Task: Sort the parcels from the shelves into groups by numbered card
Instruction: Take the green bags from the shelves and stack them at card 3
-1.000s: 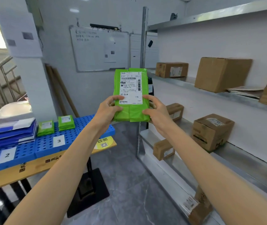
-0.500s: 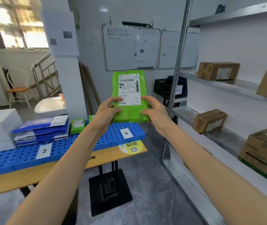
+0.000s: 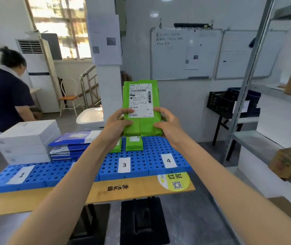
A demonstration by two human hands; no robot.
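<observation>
Both hands, left hand [image 3: 118, 123] and right hand [image 3: 167, 122], grip the green parcel [image 3: 141, 110] at frame centre, fingers curled round its lower edges; long axis upright, label facing the camera.

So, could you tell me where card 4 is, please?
In the head view, card 4 lies at the right end of the blue mat, beside card 3.

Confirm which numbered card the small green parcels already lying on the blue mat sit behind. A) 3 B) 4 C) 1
A: the small green parcels lie just behind card 3; white boxes stand behind card 1, and the blue mat behind card 4 shows bare. The left hand and right hand hold the large green parcel in the air.
</observation>
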